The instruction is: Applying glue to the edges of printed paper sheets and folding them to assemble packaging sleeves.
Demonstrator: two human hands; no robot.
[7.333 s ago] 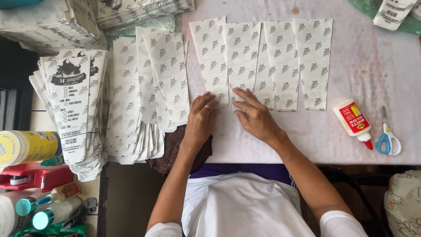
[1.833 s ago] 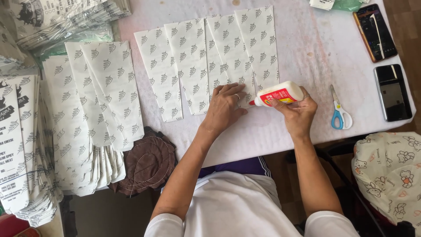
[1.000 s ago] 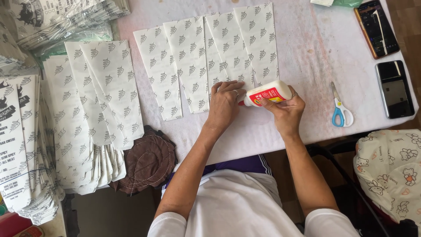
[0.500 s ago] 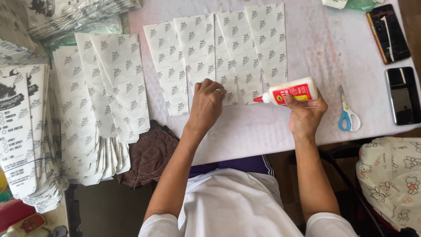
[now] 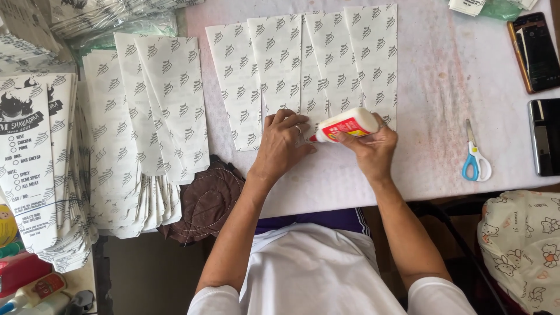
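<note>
White paper sheets [image 5: 303, 70] with a small dark leaf print lie fanned in an overlapping row on the worktop [image 5: 443, 87], their near edges just under the hands. The left hand [image 5: 283, 143] lies flat with fingers spread, pressing the sheets down. The right hand [image 5: 370, 146] is wrapped around a white glue bottle [image 5: 347, 124] (red label, nozzle pointing left), its tip at the sheets' near edge just beside the left fingers. Bare worktop opens to the right, as far as the blue-handled scissors [image 5: 475, 154]; two phones [image 5: 542, 87] sit at the right edge. To the left, stacks of printed paper [image 5: 140, 128] crowd close, and a brown cloth [image 5: 207, 198] hangs at the near edge.
</note>
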